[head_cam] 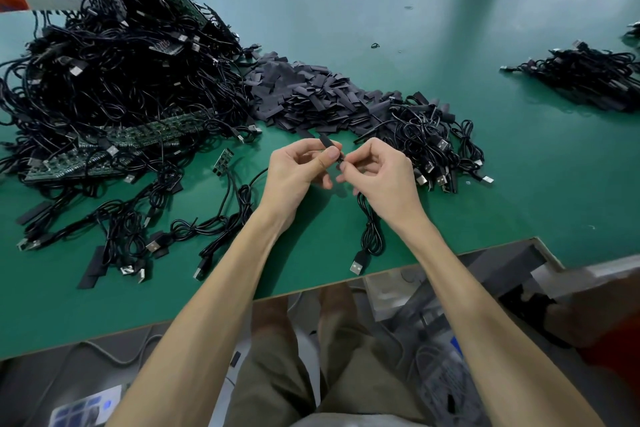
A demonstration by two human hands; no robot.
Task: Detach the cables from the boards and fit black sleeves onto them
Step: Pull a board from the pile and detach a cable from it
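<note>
left hand [298, 172] pinching a black sleeve [326, 143] | right hand [379, 175] pinching the cable [372, 234] end | both just in front of the sleeve pile [311, 94]

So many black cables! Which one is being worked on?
Look at the near edge of the green table. One cable runs from a silver plug there up into the right hand. Unlike the piled ones, it lies alone and is held, next to the sleeve in the left hand.
</note>
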